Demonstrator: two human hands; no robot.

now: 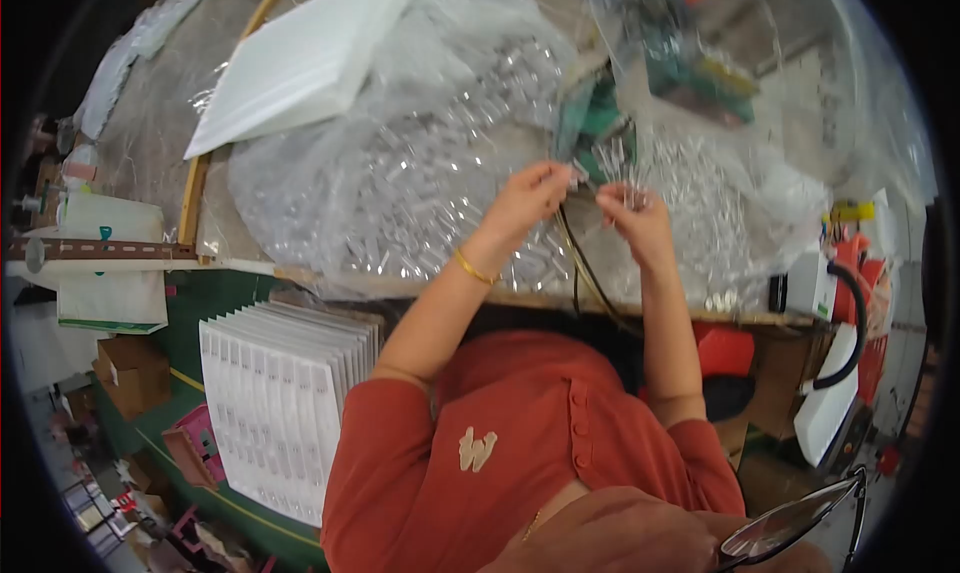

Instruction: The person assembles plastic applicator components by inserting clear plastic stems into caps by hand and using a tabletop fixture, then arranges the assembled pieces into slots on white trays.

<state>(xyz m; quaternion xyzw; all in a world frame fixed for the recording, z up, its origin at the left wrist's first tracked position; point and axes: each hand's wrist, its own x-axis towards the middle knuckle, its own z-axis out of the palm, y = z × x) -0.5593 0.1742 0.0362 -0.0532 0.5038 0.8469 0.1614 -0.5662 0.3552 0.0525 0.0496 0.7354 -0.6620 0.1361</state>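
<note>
The table spreads out in front of me, and left of my hands a wide heap of clear pieces glitters on crumpled plastic sheeting. A white slab lies at the far left, tilted; a smaller clear pile sits to the right. Just beyond my hands stands a green device. Both my forearms reach forward over the near edge, elbows bent, converging. My left hand is raised, wrist angled inward to the right, its thumb and fingers pinched on a small clear piece between my two hands. My right hand, close beside it, is turned in to the left with fingers curled; clear slivers fan out just past their tips, and whether I grip them I cannot tell.
</note>
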